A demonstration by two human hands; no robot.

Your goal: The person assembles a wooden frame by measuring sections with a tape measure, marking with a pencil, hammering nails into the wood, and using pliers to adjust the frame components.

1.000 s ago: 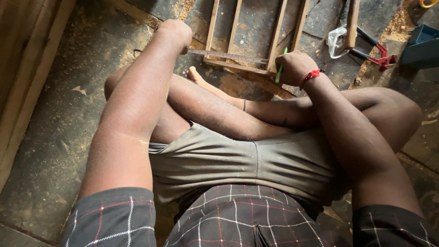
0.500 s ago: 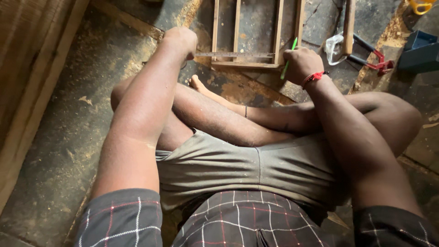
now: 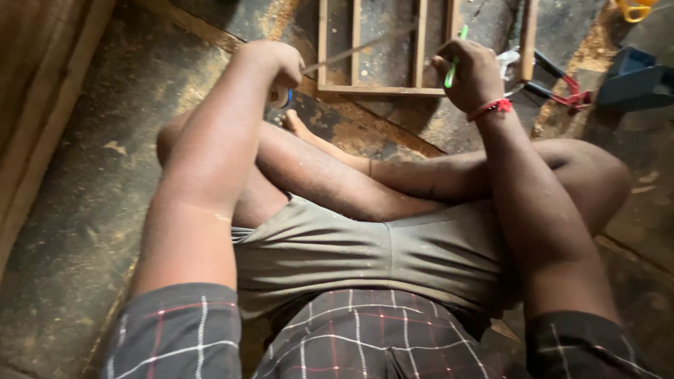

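A: Your left hand (image 3: 275,64) is fisted at the near left corner of the wooden frame (image 3: 385,89). Fingers curled tight around a small round thing, white with a blue edge (image 3: 284,97), tucked under the palm. It looks like a tape measure case, but I cannot tell for sure.

B: And the thin strip?

A: A pale blade or tape (image 3: 354,50) runs from that fist up and right across the frame's slats. It is blurred.

B: Your right hand (image 3: 472,74)?

A: Fingers pressed together, pinching a green pencil (image 3: 455,64) held nearly upright, tip down at the frame's near right corner. Red cord bracelet (image 3: 491,107) on that wrist.

B: Where does the frame lie?

A: Flat on the dusty floor (image 3: 91,210), just beyond your crossed legs, its near rail between your two hands.

B: Around it?

A: Red-handled pliers (image 3: 562,88) right of the frame, near your right wrist. A blue box (image 3: 635,77) farther right. A yellow tool (image 3: 635,10) at the top edge. Timber planks (image 3: 35,105) along the left.
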